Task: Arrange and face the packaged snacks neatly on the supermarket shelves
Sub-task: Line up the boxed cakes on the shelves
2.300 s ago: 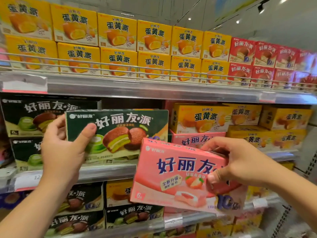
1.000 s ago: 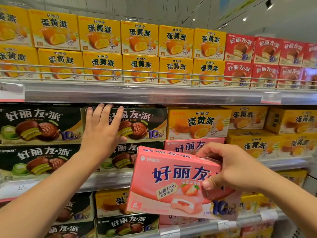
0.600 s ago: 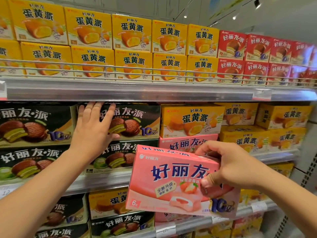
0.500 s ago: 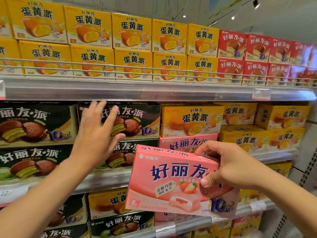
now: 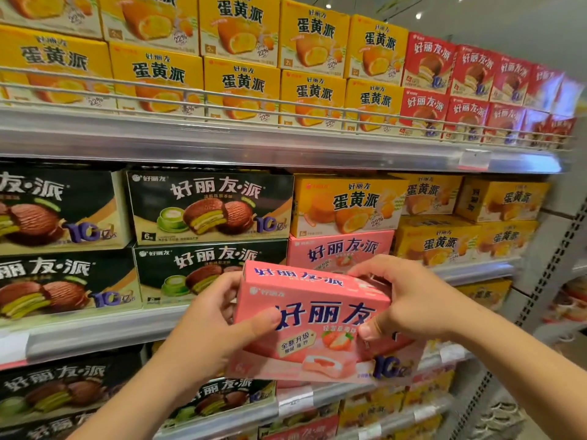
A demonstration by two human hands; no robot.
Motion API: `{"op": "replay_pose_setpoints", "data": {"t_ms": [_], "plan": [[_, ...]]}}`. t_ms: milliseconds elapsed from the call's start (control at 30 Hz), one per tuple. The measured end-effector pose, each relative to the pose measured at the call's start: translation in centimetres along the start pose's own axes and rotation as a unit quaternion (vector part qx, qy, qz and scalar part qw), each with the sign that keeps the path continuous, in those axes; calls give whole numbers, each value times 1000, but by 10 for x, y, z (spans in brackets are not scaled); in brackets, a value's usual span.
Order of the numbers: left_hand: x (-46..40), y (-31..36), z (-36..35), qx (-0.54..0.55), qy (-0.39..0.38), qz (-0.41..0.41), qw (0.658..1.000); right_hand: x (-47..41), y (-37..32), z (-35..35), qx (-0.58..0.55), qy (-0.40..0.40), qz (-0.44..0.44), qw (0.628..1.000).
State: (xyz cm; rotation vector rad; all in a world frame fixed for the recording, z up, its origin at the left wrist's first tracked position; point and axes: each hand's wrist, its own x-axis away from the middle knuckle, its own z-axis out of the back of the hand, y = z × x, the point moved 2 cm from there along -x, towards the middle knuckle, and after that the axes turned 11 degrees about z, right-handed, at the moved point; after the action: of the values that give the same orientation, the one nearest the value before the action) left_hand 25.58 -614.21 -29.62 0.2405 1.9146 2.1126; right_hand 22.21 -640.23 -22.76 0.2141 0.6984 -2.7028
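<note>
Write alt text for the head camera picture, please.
Both hands, left hand and right hand, hold a pink snack box before supermarket shelves stacked with yellow boxes, dark green boxes and red boxes.

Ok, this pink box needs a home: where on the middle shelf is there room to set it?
Only a recess right of the shelved pink box, before the set-back yellow boxes. Matcha boxes fill the left; top shelf is packed.
</note>
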Motion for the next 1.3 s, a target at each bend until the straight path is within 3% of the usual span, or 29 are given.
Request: {"op": "replay_pose_setpoints", "data": {"t_ms": [200, 367, 467, 567, 633, 800, 1167, 1300], "plan": [[-7, -11, -12, 64, 23, 11, 998, -5, 10, 3, 30, -10, 22, 999], [-28, -8, -40, 108, 70, 2, 992, -22, 37, 38, 103, -63, 98, 988], [-38, -8, -58, 119, 107, 0, 987, -41, 73, 75, 104, 30, 86, 990], [-43, -11, -74, 122, 138, 0, 983, -65, 129, 98, 20, 189, 36, 981], [-43, -17, -82, 126, 170, -1, 977, -82, 163, 97, -56, 240, -13, 969], [-40, -30, -94, 136, 205, 20, 969, -120, 195, 70, -218, 195, -15, 956], [-38, -28, -99, 121, 213, 46, 969, -139, 197, 60, -281, 170, 46, 943], [-38, -29, -93, 95, 213, 40, 971, -136, 199, 60, -297, 204, 34, 932]]}}
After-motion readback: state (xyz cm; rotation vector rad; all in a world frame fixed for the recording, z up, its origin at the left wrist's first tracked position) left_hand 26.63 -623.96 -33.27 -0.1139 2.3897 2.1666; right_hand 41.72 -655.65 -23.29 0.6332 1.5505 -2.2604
